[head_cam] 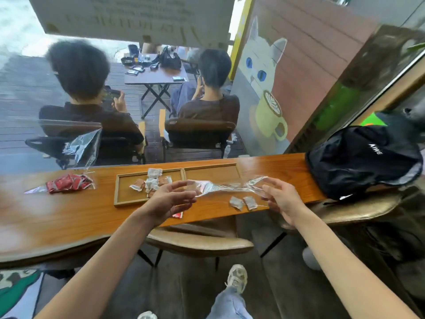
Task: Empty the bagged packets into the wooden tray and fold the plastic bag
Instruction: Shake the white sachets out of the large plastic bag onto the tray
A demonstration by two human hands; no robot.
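Note:
A clear plastic bag (226,186) is stretched flat and twisted between my two hands above the wooden counter. My left hand (171,200) pinches its left end over the tray's right edge. My right hand (279,196) holds the right end. A two-compartment wooden tray (181,172) lies behind; its left compartment holds several small pale and brown packets (151,184), its right compartment is bare. Two pale packets (243,202) lie loose on the counter under the bag. A red packet (177,215) peeks out below my left wrist.
Another clear bag holding red packets (69,183) lies at the counter's left. A black backpack (363,160) sits on the right end. A glass pane rises just behind the counter, with two seated people beyond it. Padded chairs (200,244) stand under the counter's near edge.

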